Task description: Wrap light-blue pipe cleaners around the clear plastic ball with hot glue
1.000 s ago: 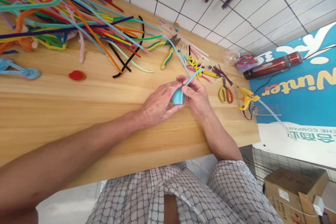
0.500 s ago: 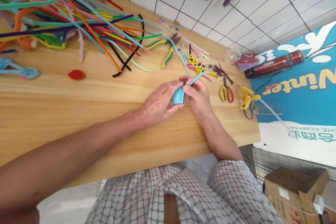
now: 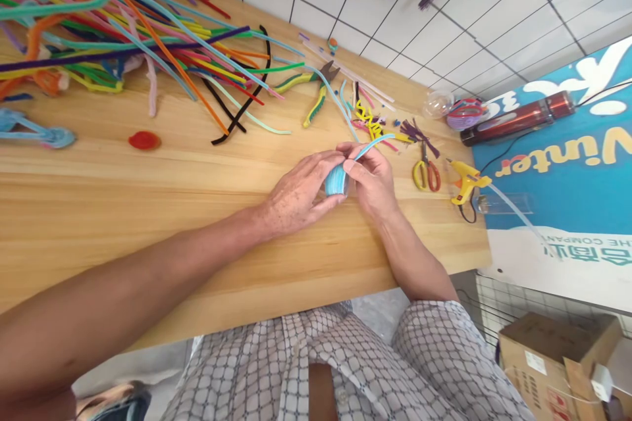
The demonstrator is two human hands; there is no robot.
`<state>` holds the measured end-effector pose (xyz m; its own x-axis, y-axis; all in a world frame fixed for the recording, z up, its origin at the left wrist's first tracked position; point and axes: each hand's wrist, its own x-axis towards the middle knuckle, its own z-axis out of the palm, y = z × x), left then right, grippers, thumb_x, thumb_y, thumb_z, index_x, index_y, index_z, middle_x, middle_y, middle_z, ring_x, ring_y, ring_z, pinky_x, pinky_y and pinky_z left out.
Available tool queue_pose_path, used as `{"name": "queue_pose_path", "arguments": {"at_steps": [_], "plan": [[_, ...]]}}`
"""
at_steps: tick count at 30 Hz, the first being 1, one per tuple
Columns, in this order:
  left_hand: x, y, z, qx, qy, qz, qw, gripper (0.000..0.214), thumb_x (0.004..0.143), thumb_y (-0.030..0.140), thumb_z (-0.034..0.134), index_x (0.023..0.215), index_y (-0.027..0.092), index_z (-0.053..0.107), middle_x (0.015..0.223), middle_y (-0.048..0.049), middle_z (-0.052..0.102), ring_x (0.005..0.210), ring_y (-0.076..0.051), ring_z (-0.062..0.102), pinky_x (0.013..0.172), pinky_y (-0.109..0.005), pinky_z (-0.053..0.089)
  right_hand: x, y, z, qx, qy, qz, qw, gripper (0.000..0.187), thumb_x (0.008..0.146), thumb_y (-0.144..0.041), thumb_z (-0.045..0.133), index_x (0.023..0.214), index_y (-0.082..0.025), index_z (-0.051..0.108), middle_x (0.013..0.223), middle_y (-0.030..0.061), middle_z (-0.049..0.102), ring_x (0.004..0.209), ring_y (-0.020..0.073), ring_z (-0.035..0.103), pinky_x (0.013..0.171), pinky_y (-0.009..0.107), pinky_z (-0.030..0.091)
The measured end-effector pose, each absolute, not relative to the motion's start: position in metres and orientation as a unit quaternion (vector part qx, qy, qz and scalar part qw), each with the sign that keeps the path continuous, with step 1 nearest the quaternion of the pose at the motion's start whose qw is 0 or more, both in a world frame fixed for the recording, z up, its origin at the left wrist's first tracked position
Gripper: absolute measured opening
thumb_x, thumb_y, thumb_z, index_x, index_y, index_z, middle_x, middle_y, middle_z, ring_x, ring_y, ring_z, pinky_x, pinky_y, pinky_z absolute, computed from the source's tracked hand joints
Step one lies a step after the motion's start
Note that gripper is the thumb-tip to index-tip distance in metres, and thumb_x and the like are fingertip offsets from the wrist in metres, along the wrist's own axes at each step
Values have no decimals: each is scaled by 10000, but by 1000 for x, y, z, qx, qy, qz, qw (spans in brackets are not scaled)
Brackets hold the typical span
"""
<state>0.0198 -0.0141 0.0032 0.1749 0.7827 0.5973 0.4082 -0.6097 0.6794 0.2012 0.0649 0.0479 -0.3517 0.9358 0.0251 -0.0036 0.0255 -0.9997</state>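
Between my two hands sits a small rounded piece wrapped in light-blue pipe cleaner (image 3: 336,180), with a bit of clear material showing at its edge. My left hand (image 3: 302,192) is curled around its left side, thumb below and fingers above. My right hand (image 3: 374,183) pinches the blue pipe cleaner where it leaves the wrapped piece. The loose blue end (image 3: 378,142) sticks out up and to the right over that hand. Some fingertips are hidden behind the piece.
Many coloured pipe cleaners (image 3: 162,46) pile up at the back left. Green-yellow pliers (image 3: 316,89), scissors (image 3: 426,171), a yellow glue gun (image 3: 467,182) and a red flask (image 3: 518,120) lie beyond my hands. A red oval piece (image 3: 145,140) lies left; a cardboard box (image 3: 538,362) stands below right.
My hands and the blue-wrapped piece stay almost in place. The view shifts slightly, and something dark and tan shows below the table edge at lower left.
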Motion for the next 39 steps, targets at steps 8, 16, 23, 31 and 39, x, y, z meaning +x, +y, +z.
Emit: {"name": "queue_pose_path", "arguments": {"at_steps": [8, 16, 23, 31, 39], "plan": [[20, -18, 7, 726, 426, 502, 198, 602, 1101, 489, 644, 1596, 182, 494, 1629, -223, 602, 1545, -356, 584, 1299, -577, 510, 201, 63, 46, -395, -604, 562, 403, 474, 701, -618, 1025, 861, -280, 734, 1098, 14, 795, 1082, 233, 743, 953, 380, 619], [17, -22, 11, 721, 481, 436, 243, 697, 1119, 657, 495, 1634, 188, 468, 1610, -207, 644, 1468, -379, 652, 1206, -601, 548, 200, 58, 44, -372, -636, 547, 397, 460, 770, -640, 978, 890, -281, 716, 1175, 17, 786, 1080, 221, 744, 965, 386, 625], [15, -21, 9, 730, 472, 422, 259, 738, 1133, 656, 455, 1690, 173, 413, 1633, -223, 623, 1440, -405, 666, 1182, -623, 557, 200, 56, 46, -357, -643, 546, 401, 436, 785, -608, 981, 895, -276, 718, 1177, 21, 770, 1095, 218, 738, 985, 380, 619], [14, -18, 12, 728, 434, 455, 273, 677, 1146, 617, 495, 1673, 196, 435, 1633, -214, 604, 1508, -369, 610, 1286, -613, 501, 201, 58, 44, -355, -656, 535, 396, 443, 795, -617, 968, 889, -269, 709, 1193, 35, 744, 1128, 221, 719, 1017, 392, 616], [14, -19, 12, 732, 435, 447, 272, 665, 1159, 619, 455, 1673, 197, 419, 1661, -228, 572, 1539, -375, 577, 1297, -624, 484, 201, 57, 46, -355, -659, 530, 399, 462, 773, -635, 979, 870, -271, 713, 1177, 39, 741, 1156, 232, 707, 1002, 385, 611]]}}
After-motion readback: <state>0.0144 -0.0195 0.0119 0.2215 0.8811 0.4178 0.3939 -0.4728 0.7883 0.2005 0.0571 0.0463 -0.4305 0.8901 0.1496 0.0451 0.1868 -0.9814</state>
